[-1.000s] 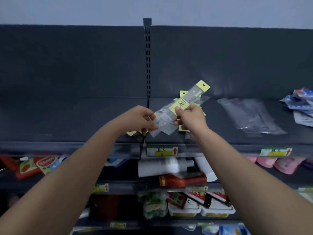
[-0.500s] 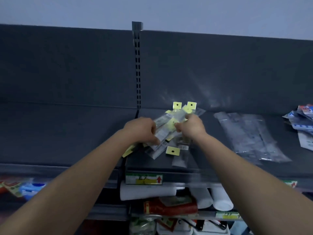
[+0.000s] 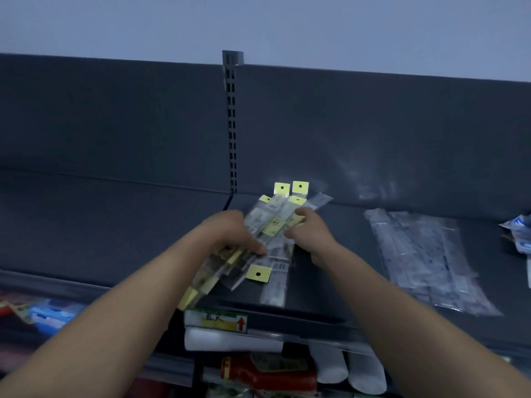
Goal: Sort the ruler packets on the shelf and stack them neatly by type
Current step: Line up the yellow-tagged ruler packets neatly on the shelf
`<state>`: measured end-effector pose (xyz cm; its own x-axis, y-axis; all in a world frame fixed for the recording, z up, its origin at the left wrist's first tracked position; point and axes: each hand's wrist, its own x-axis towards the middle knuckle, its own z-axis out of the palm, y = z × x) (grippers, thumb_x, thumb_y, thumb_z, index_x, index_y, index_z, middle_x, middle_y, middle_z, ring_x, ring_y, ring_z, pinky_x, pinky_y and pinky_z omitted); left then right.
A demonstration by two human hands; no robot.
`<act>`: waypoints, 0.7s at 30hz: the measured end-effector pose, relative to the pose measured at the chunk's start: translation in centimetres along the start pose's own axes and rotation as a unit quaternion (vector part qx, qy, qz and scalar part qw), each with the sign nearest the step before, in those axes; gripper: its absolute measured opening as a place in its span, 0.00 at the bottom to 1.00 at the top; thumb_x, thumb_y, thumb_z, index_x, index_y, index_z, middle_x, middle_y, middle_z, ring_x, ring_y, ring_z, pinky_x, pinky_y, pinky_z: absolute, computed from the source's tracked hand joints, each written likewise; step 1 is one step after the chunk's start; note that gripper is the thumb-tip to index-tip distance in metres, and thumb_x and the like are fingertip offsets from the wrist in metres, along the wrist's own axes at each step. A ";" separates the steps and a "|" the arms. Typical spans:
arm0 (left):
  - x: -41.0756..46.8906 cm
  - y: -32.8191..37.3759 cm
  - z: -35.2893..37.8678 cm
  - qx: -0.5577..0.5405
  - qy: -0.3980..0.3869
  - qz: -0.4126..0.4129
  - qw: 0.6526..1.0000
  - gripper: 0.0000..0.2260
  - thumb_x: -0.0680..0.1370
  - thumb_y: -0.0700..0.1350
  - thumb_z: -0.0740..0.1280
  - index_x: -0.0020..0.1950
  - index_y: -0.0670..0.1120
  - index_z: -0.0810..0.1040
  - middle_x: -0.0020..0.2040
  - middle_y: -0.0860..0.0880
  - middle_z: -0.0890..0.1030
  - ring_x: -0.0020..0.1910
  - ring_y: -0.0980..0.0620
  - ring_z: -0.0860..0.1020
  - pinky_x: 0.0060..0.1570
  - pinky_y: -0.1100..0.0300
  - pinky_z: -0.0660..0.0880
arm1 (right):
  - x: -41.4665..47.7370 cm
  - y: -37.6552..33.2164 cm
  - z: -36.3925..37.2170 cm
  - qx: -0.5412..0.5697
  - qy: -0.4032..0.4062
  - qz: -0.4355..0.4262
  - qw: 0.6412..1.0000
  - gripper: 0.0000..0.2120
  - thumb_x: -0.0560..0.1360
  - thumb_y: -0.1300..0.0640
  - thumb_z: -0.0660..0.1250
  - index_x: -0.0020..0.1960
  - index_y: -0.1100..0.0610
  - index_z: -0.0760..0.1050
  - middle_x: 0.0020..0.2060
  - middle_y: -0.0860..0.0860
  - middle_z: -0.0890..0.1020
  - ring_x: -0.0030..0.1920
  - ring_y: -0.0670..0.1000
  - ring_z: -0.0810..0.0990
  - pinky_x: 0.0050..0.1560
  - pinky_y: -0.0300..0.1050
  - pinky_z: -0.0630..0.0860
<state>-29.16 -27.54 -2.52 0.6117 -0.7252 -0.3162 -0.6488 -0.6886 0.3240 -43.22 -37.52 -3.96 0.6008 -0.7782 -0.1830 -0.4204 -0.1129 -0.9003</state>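
Several clear ruler packets with yellow header tags (image 3: 277, 225) lie fanned on the dark top shelf (image 3: 115, 234). My left hand (image 3: 234, 235) grips the lower ends of a bundle of these packets, which slants down past the shelf's front edge. My right hand (image 3: 309, 234) pinches the packets near their yellow labels, just right of the left hand. One packet with a yellow tag (image 3: 258, 273) lies loose below the hands. A separate pile of longer clear ruler packets (image 3: 425, 259) lies flat on the shelf to the right.
A slotted upright post (image 3: 232, 124) splits the back panel behind the hands. Blue-and-white packets (image 3: 520, 237) sit at the far right edge. A price label (image 3: 215, 321) hangs on the shelf front; white rolls (image 3: 230, 340) and a red bottle (image 3: 270, 373) fill the shelf below.
Both hands lowered the packets from mid-air down onto the shelf pile. The view tilted upward, so the lower shelves slid toward the bottom of the frame.
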 end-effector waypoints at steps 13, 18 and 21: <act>1.8 -10.0 -3.6 -0.204 0.110 -0.054 0.971 0.18 0.65 0.51 0.80 0.48 0.43 0.81 0.44 0.46 0.83 0.44 0.47 0.82 0.49 0.51 0.78 | 0.8 -4.0 7.9 -0.091 -0.127 -0.087 0.984 0.34 0.76 0.64 0.64 0.78 0.52 0.54 0.63 0.51 0.73 0.60 0.52 0.74 0.57 0.43 0.73; 1.7 -12.2 -5.5 -0.180 0.180 -0.063 0.965 0.09 0.70 0.45 0.76 0.41 0.42 0.79 0.33 0.47 0.78 0.32 0.49 0.76 0.33 0.58 0.70 | 1.8 -4.2 10.5 -0.143 -0.132 -0.122 0.973 0.32 0.77 0.60 0.64 0.77 0.52 0.55 0.64 0.52 0.74 0.61 0.54 0.75 0.55 0.43 0.71; 1.1 -12.6 -6.5 -0.208 0.205 -0.039 0.956 0.10 0.71 0.46 0.76 0.41 0.42 0.77 0.33 0.48 0.77 0.31 0.50 0.74 0.33 0.59 0.68 | 2.4 -3.9 10.6 -0.169 -0.042 -0.174 0.969 0.24 0.75 0.57 0.67 0.69 0.52 0.65 0.63 0.52 0.74 0.65 0.55 0.72 0.62 0.51 0.72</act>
<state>-17.34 -19.75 -1.14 0.8322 -0.5545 -0.0061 -0.4100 -0.6225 0.6666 -32.90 -32.37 -5.03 0.7933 -0.6055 0.0635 -0.3727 -0.5655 -0.7357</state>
